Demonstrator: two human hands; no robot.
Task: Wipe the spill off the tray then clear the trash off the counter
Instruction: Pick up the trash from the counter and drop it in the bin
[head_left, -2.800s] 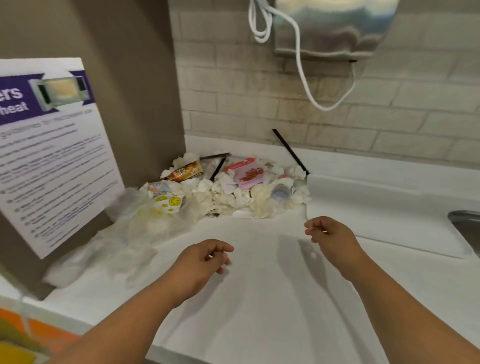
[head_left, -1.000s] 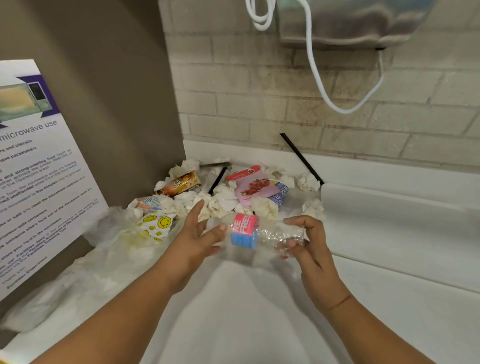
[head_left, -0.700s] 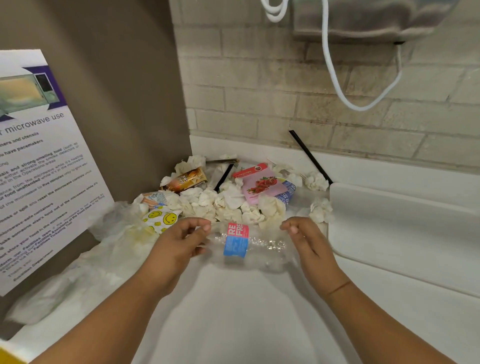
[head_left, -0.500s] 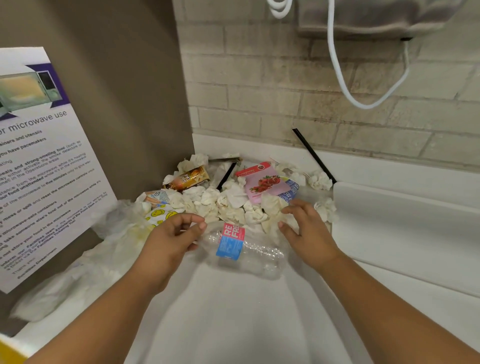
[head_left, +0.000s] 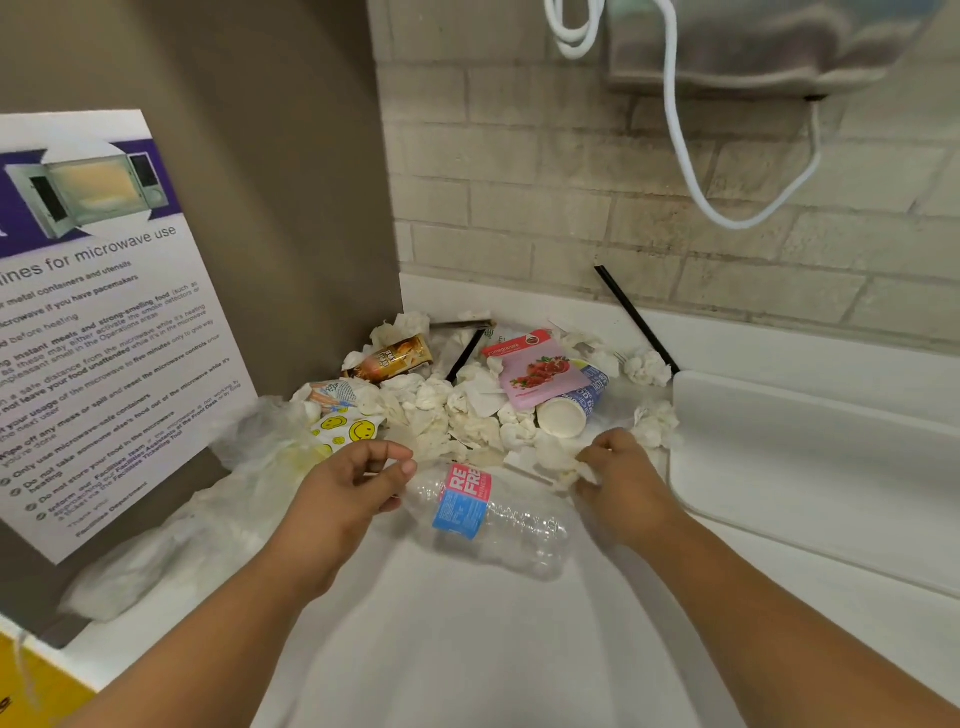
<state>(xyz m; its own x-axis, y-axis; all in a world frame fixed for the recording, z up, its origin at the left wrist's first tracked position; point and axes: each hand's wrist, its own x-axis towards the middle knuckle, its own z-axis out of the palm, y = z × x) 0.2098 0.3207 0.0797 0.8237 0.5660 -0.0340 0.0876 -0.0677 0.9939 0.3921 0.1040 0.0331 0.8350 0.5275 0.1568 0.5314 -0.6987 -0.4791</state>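
A crushed clear plastic bottle (head_left: 498, 514) with a pink and blue label lies on its side on the white counter (head_left: 467, 639), in front of the trash pile. My left hand (head_left: 348, 499) hovers at the bottle's neck end with curled, parted fingers and grips nothing. My right hand (head_left: 618, 493) is to the right of the bottle, its fingers pinched on a crumpled tissue (head_left: 584, 472) at the pile's front edge. The pile holds several crumpled tissues (head_left: 441, 410), a pink fruit packet (head_left: 540, 374), a paper cup (head_left: 563, 415) and a brown wrapper (head_left: 395, 358). The white tray (head_left: 805, 467) lies at the right.
A smiley-print wrapper (head_left: 353, 431) and a crumpled clear plastic bag (head_left: 249, 457) lie at the left of the pile. A black straw (head_left: 634, 317) leans on the tiled wall. A microwave poster (head_left: 93, 312) stands at the left. A white cable (head_left: 691, 171) hangs from a wall dispenser overhead.
Both hands had lifted the bottle out of the pile; it now lies on the counter. My left hand has let go, and my right hand has moved onto the tissues.
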